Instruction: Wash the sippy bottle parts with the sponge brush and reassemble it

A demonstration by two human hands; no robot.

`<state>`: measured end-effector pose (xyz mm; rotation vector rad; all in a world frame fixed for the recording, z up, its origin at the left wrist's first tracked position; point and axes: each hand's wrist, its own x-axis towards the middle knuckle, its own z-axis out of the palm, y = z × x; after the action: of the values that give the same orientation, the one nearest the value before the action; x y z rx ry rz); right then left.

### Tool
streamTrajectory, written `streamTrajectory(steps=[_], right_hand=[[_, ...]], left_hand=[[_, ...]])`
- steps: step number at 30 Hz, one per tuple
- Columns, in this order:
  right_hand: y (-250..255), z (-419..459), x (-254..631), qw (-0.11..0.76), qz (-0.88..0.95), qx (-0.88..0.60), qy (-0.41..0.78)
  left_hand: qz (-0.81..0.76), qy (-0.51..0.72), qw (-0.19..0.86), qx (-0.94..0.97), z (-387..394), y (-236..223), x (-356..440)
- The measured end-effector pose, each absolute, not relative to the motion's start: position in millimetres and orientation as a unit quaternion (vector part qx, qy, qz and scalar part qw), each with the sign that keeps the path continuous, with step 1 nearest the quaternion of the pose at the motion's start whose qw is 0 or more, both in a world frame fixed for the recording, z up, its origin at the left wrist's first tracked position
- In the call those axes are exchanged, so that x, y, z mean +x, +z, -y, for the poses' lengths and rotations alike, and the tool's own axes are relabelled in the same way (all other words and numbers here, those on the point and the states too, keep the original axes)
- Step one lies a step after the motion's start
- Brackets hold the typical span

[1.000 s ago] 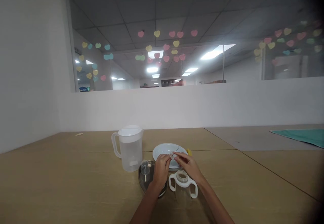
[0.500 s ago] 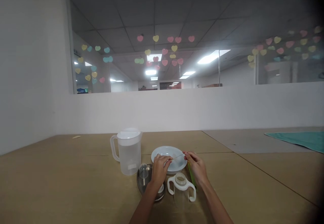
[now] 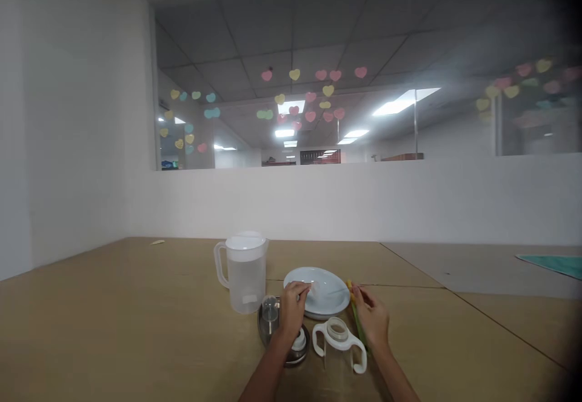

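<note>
Over the white bowl, my left hand pinches a small translucent piece, too faint to tell its kind. My right hand, at the bowl's right rim, has thumb and finger closed on a thin pale stick that reaches over the bowl. Below the right hand lies a long green tool with a yellow end, partly hidden. Between my forearms stands a clear baby bottle with a white two-handled collar, its mouth uncovered. Left of it, a metal dish holds a clear cap and a white ring.
A translucent lidded pitcher stands behind the metal dish, left of the bowl. At the far right a teal cloth lies on the table. A small pale scrap is near the back wall.
The hands have moved apart, with the right hand drawn back toward the bowl's right rim and lowered slightly. The whole view has shifted, so everything appears further right.
</note>
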<state>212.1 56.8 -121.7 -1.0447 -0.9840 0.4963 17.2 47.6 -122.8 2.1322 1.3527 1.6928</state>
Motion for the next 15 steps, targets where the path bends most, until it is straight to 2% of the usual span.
streamTrajectory(steps=[5,7,11,15], right_hand=[[-146,-71,214,0.639,0.579,-0.5,0.076],[-151,-75,214,0.6,0.612,-0.513,0.034],[-161,-79,216,0.564,0.617,-0.548,0.035],[-158,-81,216,0.598,0.608,-0.511,0.107]], left_hand=[[-0.467,0.331,0.032,0.819,-72,-97,11],[-0.467,0.297,0.059,0.831,-86,-89,13],[-0.494,0.307,0.126,0.804,-103,-90,21],[-0.504,0.426,0.181,0.729,-103,-92,19]])
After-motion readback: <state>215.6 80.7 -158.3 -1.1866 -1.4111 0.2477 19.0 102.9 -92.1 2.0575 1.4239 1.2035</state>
